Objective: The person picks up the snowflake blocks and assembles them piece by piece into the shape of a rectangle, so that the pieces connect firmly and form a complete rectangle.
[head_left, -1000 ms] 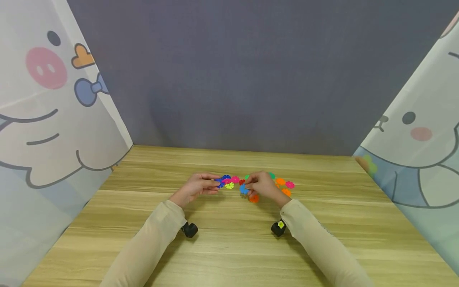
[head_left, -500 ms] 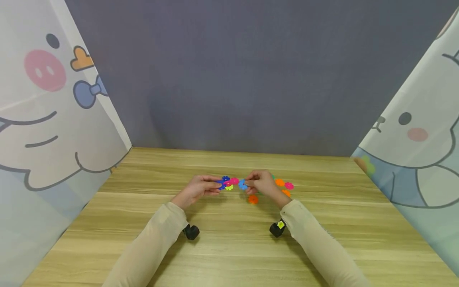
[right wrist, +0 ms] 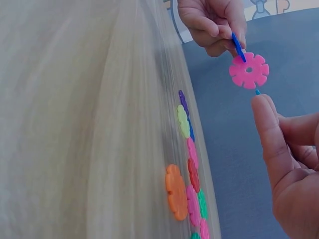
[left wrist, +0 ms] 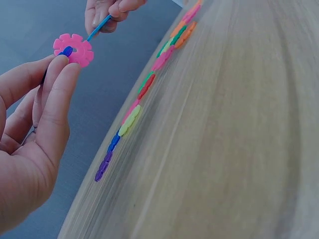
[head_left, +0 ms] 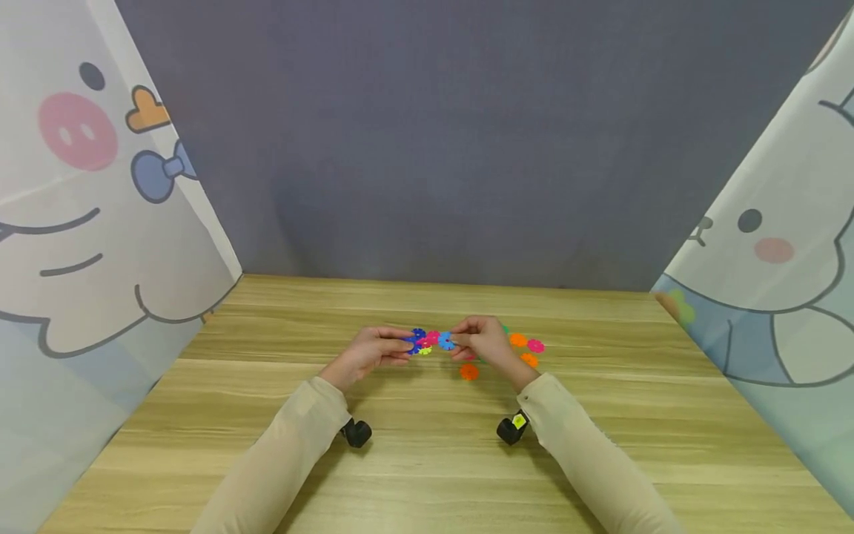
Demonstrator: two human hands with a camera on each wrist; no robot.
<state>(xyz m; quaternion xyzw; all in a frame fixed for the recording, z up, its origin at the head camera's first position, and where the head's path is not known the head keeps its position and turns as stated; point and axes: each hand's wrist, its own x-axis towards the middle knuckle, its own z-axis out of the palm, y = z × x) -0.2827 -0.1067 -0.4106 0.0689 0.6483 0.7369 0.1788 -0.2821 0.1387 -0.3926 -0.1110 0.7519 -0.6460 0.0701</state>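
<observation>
My left hand (head_left: pixel 369 352) pinches a dark blue notched snowflake disc (right wrist: pixel 239 47) between thumb and fingers. Slotted crosswise onto that disc is a pink snowflake disc (left wrist: pixel 83 55). A light blue snowflake disc (head_left: pixel 445 341) is pinched by my right hand (head_left: pixel 485 343). In the left wrist view the light blue disc stands edge-on, its tip at the pink disc's rim; whether the two are joined I cannot tell. In the right wrist view my right fingers (right wrist: pixel 269 139) hide most of it. Both hands hold their pieces above the table.
Several loose discs lie on the wooden table (head_left: pixel 427 460) beneath and behind the hands: a yellow-green disc (right wrist: pixel 183 121), a red disc (right wrist: pixel 193 175), an orange disc (head_left: pixel 469 371) and others. A grey panel (head_left: pixel 427 148) stands at the table's back, with cartoon-printed cloths at both sides.
My right hand has raised the light blue disc and moved it left, up to the pink disc. The left hand has stayed nearly in place, still holding the dark blue disc.
</observation>
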